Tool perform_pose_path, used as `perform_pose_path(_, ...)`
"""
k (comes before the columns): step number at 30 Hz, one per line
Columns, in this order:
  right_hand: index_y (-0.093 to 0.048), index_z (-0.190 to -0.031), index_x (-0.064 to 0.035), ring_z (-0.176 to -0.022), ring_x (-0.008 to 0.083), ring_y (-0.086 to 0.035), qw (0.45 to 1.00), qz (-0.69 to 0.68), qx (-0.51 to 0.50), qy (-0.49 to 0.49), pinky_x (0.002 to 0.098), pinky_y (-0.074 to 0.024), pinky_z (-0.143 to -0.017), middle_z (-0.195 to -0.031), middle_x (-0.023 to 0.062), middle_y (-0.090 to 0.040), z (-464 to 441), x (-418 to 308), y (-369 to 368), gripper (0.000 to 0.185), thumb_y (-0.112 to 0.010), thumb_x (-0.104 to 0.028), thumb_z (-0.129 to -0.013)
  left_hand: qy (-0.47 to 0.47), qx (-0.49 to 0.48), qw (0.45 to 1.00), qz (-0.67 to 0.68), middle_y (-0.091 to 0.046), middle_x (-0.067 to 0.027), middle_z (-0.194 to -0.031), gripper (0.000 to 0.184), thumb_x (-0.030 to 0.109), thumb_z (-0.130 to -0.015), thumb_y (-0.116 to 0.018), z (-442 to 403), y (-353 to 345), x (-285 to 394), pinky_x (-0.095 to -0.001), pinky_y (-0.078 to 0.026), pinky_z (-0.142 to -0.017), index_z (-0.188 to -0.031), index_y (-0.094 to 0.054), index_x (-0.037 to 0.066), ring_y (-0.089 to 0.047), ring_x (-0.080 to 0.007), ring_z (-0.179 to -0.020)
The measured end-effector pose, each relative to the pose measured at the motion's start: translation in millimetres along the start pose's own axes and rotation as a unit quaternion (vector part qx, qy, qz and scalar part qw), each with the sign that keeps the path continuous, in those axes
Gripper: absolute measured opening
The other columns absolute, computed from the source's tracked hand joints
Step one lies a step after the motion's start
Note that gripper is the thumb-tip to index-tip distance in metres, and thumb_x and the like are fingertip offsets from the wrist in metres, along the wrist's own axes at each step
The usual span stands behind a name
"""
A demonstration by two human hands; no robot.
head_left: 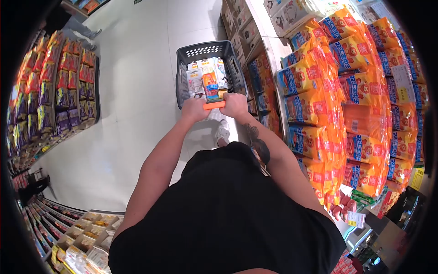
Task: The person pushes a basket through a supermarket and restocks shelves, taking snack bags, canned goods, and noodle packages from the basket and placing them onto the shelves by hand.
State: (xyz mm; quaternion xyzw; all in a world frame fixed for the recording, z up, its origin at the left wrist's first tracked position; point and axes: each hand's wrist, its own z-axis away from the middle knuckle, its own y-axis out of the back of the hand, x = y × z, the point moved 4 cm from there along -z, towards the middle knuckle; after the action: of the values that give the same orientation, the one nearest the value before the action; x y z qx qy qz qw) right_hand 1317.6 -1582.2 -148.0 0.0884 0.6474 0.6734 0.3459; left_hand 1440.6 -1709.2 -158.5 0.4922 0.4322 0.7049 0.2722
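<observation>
Head view: the orange handle is gripped near its two ends by the closed left hand and right hand, presumably for even control of the gray basket straight ahead, in which packages are contained.

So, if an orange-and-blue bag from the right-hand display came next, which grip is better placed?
The right grip, probably: it holds the orange handle on the side nearer the orange-and-blue bags. The left grip holds it too, but farther away.
</observation>
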Motion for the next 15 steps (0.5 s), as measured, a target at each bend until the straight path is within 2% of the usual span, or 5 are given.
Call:
perform_pose_path(2,-0.067,-0.071,-0.0107,-0.065,0.0331,-0.067,1.0,0.001,-0.006,0.013,0.045,-0.0544,-0.062,-0.066,0.013,-0.067,-23.5,1.5,2.3,0.019,-0.068,-0.03,-0.066,0.01,-0.018,1.0,-0.006,-0.069,-0.0146,-0.071,0.031,0.043,-0.073,-0.069,-22.1,2.0,-12.2,-0.0448,-0.056,-0.068,-0.073,-0.073,0.012,-0.069,-0.0328,-0.071)
perform_pose_path(7,-0.066,-0.076,-0.0107,-0.064,0.0313,-0.068,0.999,-0.039,0.004,0.007,0.044,-0.0539,-0.06,-0.068,0.0118,-0.068,-71.2,3.3,7.7,0.023,-0.073,-0.029,-0.063,-0.028,0.053,0.998,-0.027,-0.067,-0.0112,-0.064,0.029,0.043,-0.07,-0.07,-67.0,7.9,-44.9,-0.0427,-0.056,-0.061,-0.067,-0.072,0.014,-0.067,-0.0323,-0.063)
perform_pose_path(13,-0.066,-0.071,-0.0109,-0.062,0.0318,-0.067,1.0,-0.019,-0.001,-0.011,0.0441,-0.0525,-0.058,-0.065,0.012,-0.066,-117.1,12.3,11.3,0.021,-0.072,-0.03,-0.064,-0.008,0.004,1.0,-0.015,-0.066,-0.0091,-0.064,0.025,0.043,-0.067,-0.071,-115.4,24.8,-63.7,-0.0428,-0.055,-0.06,-0.07,-0.072,0.018,-0.067,-0.0304,-0.062)
perform_pose_path(15,-0.065,-0.067,-0.0118,-0.061,0.0319,-0.066,0.999,-0.03,0.035,0.024,0.0448,-0.0512,-0.057,-0.063,0.0118,-0.065,-135.2,11.4,8.1,0.019,-0.071,-0.029,-0.063,-0.07,0.062,0.995,0.017,-0.066,-0.0075,-0.062,0.025,0.045,-0.064,-0.073,-129.3,12.1,-82.9,-0.0439,-0.054,-0.056,-0.069,-0.069,0.02,-0.066,-0.0299,-0.058)
